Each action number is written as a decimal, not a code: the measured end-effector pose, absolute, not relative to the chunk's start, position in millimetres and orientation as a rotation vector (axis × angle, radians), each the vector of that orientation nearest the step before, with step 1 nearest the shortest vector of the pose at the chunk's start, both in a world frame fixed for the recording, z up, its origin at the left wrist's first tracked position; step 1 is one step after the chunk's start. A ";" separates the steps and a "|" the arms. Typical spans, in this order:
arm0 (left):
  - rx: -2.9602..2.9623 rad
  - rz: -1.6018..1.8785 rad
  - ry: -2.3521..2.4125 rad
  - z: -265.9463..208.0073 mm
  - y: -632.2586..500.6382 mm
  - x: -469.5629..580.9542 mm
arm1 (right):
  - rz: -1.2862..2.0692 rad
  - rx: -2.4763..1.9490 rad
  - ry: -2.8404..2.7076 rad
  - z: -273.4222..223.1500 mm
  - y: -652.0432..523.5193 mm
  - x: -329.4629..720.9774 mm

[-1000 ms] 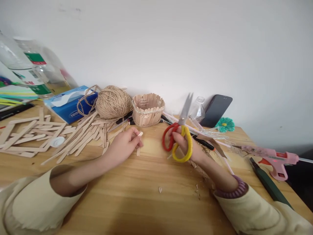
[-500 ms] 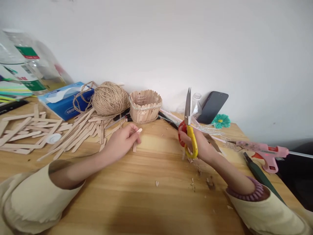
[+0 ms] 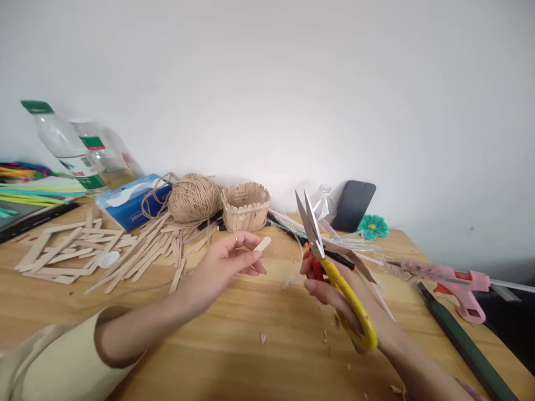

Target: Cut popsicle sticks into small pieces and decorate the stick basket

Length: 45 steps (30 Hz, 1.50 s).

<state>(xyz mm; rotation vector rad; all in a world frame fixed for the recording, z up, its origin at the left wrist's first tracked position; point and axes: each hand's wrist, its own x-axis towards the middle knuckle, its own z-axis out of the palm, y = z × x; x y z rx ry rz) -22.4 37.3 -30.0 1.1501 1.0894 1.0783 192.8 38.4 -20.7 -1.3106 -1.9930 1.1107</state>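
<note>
Wooden stick [image 3: 263, 244] in left grip [image 3: 229, 260]

Left fingers [image 3: 246, 239] partly hide the wooden stick [image 3: 263, 244]

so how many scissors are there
1. The scissors are in the right hand, blades slightly apart and pointing up toward the wall. Any hidden behind other things can't be ruled out.

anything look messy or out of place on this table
Yes, mildly: pale scraps, probably wood trimmings, lie scattered on the near side of the tabletop. A white cap lies among the craft sticks, odd against the wood.
</note>
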 end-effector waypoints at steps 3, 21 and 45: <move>1.123 1.164 1.066 -18.6 34.7 -16.5 | 1.030 -1.335 -2.083 -18.6 32.0 198.1; 1.158 1.135 0.900 -15.2 27.3 2.7 | 0.528 -1.586 -2.329 -8.5 9.5 191.4; 1.193 1.114 0.839 -24.0 27.9 -1.1 | 0.665 -1.656 -2.297 -7.8 8.3 191.3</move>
